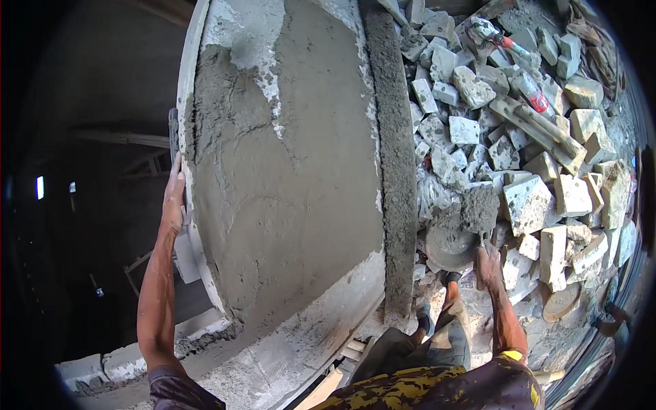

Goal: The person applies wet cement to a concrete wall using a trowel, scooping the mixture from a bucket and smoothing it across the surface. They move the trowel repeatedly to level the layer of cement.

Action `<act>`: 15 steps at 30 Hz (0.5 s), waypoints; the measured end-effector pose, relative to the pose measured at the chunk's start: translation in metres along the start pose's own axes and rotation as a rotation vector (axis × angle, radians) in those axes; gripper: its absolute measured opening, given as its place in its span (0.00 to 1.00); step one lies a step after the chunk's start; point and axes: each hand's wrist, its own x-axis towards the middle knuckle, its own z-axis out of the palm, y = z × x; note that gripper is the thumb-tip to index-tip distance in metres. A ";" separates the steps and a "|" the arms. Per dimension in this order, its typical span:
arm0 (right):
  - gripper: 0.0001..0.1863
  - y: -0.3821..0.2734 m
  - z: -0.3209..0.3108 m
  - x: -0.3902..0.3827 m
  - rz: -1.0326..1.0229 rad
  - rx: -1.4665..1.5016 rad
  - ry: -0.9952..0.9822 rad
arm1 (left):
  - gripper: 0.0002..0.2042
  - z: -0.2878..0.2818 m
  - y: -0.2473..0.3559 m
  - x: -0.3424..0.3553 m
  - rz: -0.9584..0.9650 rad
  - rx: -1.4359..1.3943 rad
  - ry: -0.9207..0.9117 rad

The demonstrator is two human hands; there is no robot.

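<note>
My right hand (488,263) is closed round the handle of a trowel whose blade carries a thick lump of wet mortar (480,207). Right below that load is a round basin (437,247) with grey mortar in it. Along the left edge of a wall face coated in smooth, wet grey plaster (307,150), my left hand (175,198) grips a narrow dark tool (173,130), seen edge-on. Its exact kind is hidden by the hand and the angle. A pale, uncoated patch (249,31) shows at the upper left of the wall face.
Broken blocks and bricks (526,201) heap up on the right, with a plastic bottle (535,96) and pieces of wood (540,130) among them. A rough mortar-covered ledge (398,157) borders the plaster. Left of the wall is a dark opening (89,205). My foot (451,279) stands beside the basin.
</note>
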 end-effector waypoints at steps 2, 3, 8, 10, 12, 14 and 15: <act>0.19 -0.068 -0.054 -0.006 -0.142 0.253 0.061 | 0.29 0.002 0.007 0.001 0.061 0.134 0.004; 0.16 -0.100 -0.074 -0.006 -0.209 0.307 0.242 | 0.28 0.001 0.009 0.001 0.086 0.202 0.007; 0.13 -0.237 -0.134 0.038 -0.444 0.510 0.816 | 0.27 -0.011 -0.002 0.003 0.123 0.353 0.029; 0.23 -0.298 -0.111 0.074 -0.440 0.507 1.222 | 0.27 -0.014 -0.008 0.003 0.144 0.348 0.048; 0.22 -0.358 -0.052 0.100 -0.324 0.587 1.309 | 0.26 -0.014 -0.011 0.002 0.149 0.383 0.062; 0.11 -0.412 0.038 0.107 -0.392 0.603 1.037 | 0.26 -0.013 -0.010 0.001 0.119 0.373 0.058; 0.06 -0.425 0.092 0.093 -0.481 0.547 0.720 | 0.26 -0.012 -0.008 0.000 0.117 0.356 0.059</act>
